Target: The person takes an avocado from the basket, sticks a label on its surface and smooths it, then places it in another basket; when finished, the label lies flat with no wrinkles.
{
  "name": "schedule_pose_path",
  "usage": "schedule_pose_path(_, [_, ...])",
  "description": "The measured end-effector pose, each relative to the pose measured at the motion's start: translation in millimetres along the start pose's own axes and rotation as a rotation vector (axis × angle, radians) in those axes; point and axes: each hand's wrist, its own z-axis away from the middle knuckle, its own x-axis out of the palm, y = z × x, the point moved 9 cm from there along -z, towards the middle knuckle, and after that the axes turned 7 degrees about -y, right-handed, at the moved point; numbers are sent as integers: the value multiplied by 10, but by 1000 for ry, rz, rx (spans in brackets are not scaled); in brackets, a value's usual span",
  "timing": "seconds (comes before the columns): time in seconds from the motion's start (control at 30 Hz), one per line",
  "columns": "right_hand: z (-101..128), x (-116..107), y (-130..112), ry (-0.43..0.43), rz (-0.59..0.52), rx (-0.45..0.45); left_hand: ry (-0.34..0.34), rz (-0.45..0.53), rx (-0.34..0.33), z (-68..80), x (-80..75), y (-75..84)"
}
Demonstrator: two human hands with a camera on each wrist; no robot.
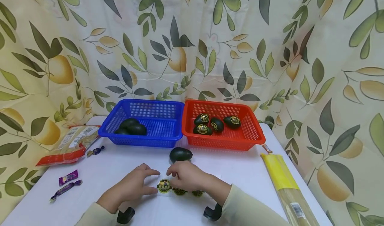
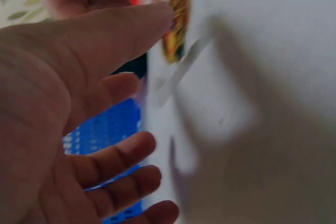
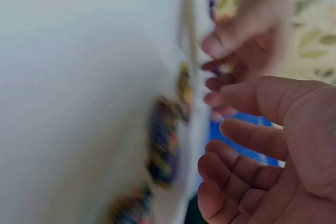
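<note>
A row of black-and-gold oval stickers (image 1: 164, 186) lies on a pale sheet on the table in front of me. My left hand (image 1: 132, 186) is at the row's left end, thumb and fingers spread apart, the thumb tip close to the first sticker (image 2: 179, 24). Over the middle of the row hovers my right hand (image 1: 189, 176), its fingers loosely bent; in the right wrist view its thumb and index finger stand apart with nothing between them. It partly hides the other stickers (image 3: 164, 142). Just beyond the right hand lies a dark green avocado (image 1: 180, 154) on the table.
A blue basket (image 1: 141, 142) with several plain avocados (image 1: 137, 129) stands at the back left. Beside it, a red basket (image 1: 222, 144) holds several stickered avocados (image 1: 217, 124). Wrapped candies (image 1: 68, 178) and a bag (image 1: 70, 146) lie left, a yellow-topped package (image 1: 280, 172) right.
</note>
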Motion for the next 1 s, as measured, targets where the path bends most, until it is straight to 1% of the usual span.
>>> schedule_pose_path(0.03, [-26, 79, -6, -48, 19, 18, -11, -21, -6, -23, 31, 22])
schedule_pose_path(0.07, [-52, 142, -5, -78, 34, 34, -15, -38, -14, -44, 53, 36])
schedule_pose_path(0.13, [-100, 222, 7, -105, 67, 68, -12, -74, -22, -75, 79, 53])
schedule_pose_path(0.2, [-141, 272, 18, -114, 79, 85, -3, -100, -25, -85, 89, 62])
schedule_pose_path(0.33, [-198, 333, 38, -115, 71, 95, 25, -124, -6, -76, 91, 75])
schedule_pose_path(0.43, [-216, 368, 46, -109, 53, 105, 26, -132, -3, -67, 99, 66])
schedule_pose_path(0.57, [-231, 408, 40, -112, 26, 110, 25, -133, -21, -56, 94, 39])
schedule_pose_path(0.7, [-249, 409, 3, -120, 49, 79, 30, -109, -38, -57, 83, 15])
schedule_pose_path(0.77, [-260, 404, -35, -136, 84, 41, 27, -92, -45, -64, 83, -2])
schedule_pose_path(0.9, [-293, 414, -125, -190, 160, -64, 26, -56, -53, -76, 77, -37])
schedule_pose_path(1.0, [-322, 432, -147, -219, 181, -103, 29, -45, -39, -81, 76, -40])
